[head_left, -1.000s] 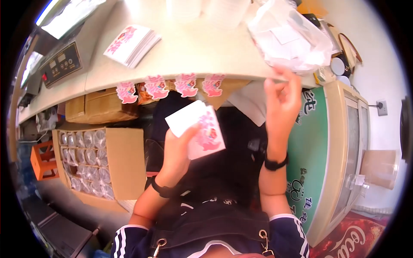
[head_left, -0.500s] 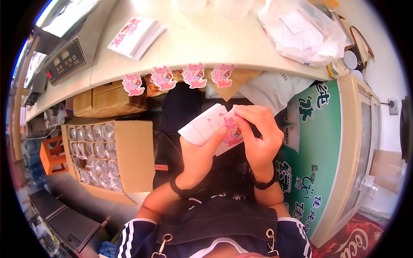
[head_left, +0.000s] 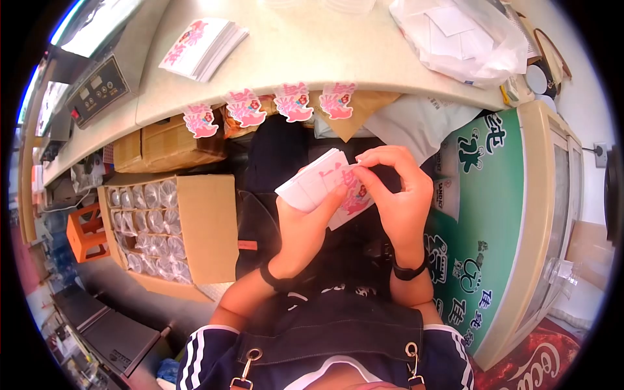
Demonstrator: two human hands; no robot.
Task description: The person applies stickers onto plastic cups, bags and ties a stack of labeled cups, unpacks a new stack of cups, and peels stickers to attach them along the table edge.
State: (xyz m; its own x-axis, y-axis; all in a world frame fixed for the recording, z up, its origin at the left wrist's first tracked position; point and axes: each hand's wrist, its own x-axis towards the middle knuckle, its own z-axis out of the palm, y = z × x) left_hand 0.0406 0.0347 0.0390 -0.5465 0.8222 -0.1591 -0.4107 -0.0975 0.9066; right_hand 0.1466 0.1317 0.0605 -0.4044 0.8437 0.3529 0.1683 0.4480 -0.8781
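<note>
My left hand [head_left: 302,229] is closed around a stack of white sticker sheets [head_left: 305,188], its thumb lying across the top one. Pink lettering with a small cartoon figure shows on the sticker [head_left: 355,198] at the stack's right side. My right hand [head_left: 404,195] pinches the upper edge of that sticker between thumb and index finger. Whether the edge is lifted from its backing I cannot tell. Beyond my hands, several cut-out pink stickers [head_left: 294,102] hang in a row from the counter's front edge.
On the counter [head_left: 305,49] lie another sticker stack [head_left: 203,49] and a white plastic bag [head_left: 461,45] with paper pieces inside. A carton of wrapped clear cups [head_left: 211,227] stands at left, by an orange stool [head_left: 88,231]. A green-sided freezer [head_left: 484,214] borders the right.
My right hand has shifted slightly right and up, its fingers now at the sticker's upper edge. The view has moved a little. My left hand keeps its hold on the stack.
</note>
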